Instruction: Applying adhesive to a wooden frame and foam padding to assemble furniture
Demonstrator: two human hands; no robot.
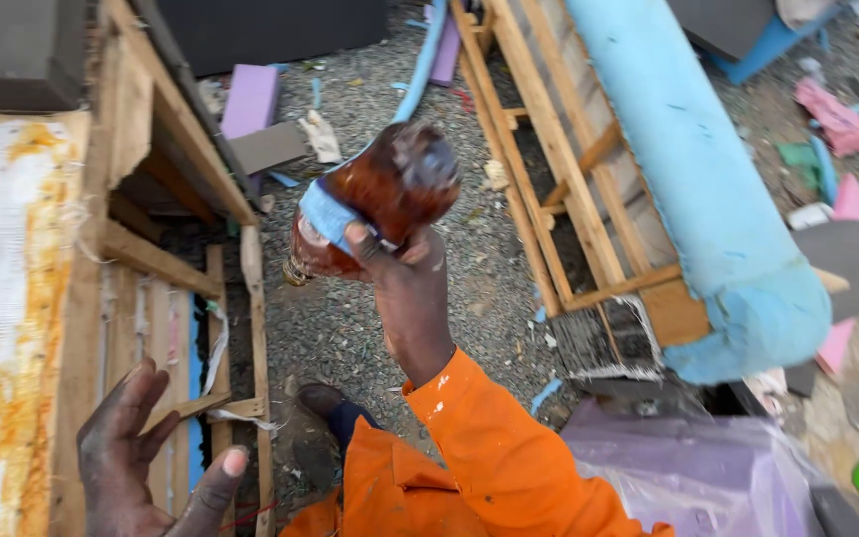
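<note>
Right hand (405, 283) clamps our tipped brown bottle (375, 199) above the gravel | left hand (146, 467) spread, empty, by the wooden frame (166, 264) left of bottle | bottle raised, not yet set down.

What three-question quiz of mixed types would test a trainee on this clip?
1. True or false: the right hand holds the brown glass bottle tipped, neck pointing down-left.
2. The left hand is: A) gripping the bottle B) open, by the wooden frame C) out of view.
3. What colour is the foam-covered frame at right?

Key: 1 true; 2 B; 3 light blue.
</note>
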